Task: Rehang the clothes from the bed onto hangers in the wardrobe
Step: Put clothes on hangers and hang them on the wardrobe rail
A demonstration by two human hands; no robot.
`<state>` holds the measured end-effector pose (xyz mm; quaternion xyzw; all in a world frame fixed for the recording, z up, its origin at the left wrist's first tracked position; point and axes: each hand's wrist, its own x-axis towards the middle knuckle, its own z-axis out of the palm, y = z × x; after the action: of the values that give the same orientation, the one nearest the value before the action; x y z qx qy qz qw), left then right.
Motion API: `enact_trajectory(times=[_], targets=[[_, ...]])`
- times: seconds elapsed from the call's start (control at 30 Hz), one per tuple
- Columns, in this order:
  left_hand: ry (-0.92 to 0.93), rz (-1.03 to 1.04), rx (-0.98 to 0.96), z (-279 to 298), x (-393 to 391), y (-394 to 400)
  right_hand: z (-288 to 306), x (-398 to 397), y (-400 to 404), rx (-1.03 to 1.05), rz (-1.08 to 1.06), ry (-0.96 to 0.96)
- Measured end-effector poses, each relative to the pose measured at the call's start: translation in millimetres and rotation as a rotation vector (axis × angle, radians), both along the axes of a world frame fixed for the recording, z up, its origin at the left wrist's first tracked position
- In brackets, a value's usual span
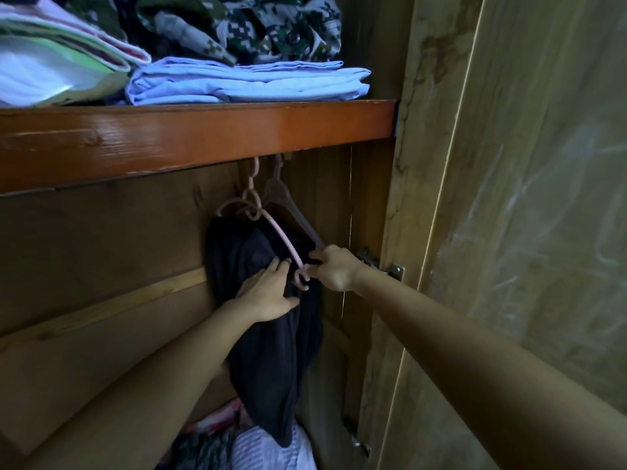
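Note:
A dark navy garment (271, 351) hangs bunched on a pink plastic hanger (281, 239) under the wardrobe shelf. Behind it hangs a bare grey hanger (288, 205). My left hand (268, 293) lies on the dark cloth just below the pink hanger's arm, fingers spread on the fabric. My right hand (334, 268) pinches the cloth at the lower right end of the pink hanger, beside its small end hook. The rail and the hanger hooks are mostly hidden behind the shelf's front board.
An orange-brown wooden shelf (203, 137) above carries folded light-blue sheets (247, 83), camouflage clothing (237, 25) and pale folded linen (51, 62). The open wardrobe door (526, 232) stands at the right, with a metal hinge (380, 262). Striped and patterned clothes (264, 449) lie below.

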<state>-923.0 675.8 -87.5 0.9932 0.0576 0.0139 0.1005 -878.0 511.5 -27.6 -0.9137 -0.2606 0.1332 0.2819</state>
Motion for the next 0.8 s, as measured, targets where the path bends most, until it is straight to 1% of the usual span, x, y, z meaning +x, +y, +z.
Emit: enact_trajectory(times=[0.13,0.23,0.3,0.37,0.43,0.47,0.63,0.7,0.8], targets=[[0.059,0.005,0.09,17.3,-20.4,-18.0,-1.5,-6.8,-4.3,0.027,0.029,0.04],[0.083,-0.021,0.244,29.8,-34.9,-35.7,-2.2,-21.9,-12.1,0.031,0.013,-0.009],[0.053,-0.093,0.323,40.0,-41.5,-47.2,0.4,-35.5,-19.0,0.012,-0.013,-0.045],[0.041,-0.2,0.334,49.1,-46.4,-57.9,1.4,-49.0,-27.7,-0.03,-0.024,-0.093],[0.058,-0.327,0.314,54.5,-49.9,-68.6,-0.3,-64.1,-40.9,-0.067,-0.064,-0.125],[0.083,-0.393,0.275,55.6,-52.1,-74.9,-1.7,-72.9,-49.3,-0.07,-0.085,-0.118],[0.272,-0.624,0.092,45.1,-68.8,-106.9,-8.7,-135.8,-101.6,-0.066,-0.191,0.004],[0.311,-0.705,0.011,34.5,-78.6,-124.7,-18.8,-166.2,-125.6,-0.09,-0.283,-0.017],[0.32,-0.847,-0.041,20.8,-101.4,-167.3,-44.6,-219.1,-165.6,-0.211,-0.49,-0.019]])
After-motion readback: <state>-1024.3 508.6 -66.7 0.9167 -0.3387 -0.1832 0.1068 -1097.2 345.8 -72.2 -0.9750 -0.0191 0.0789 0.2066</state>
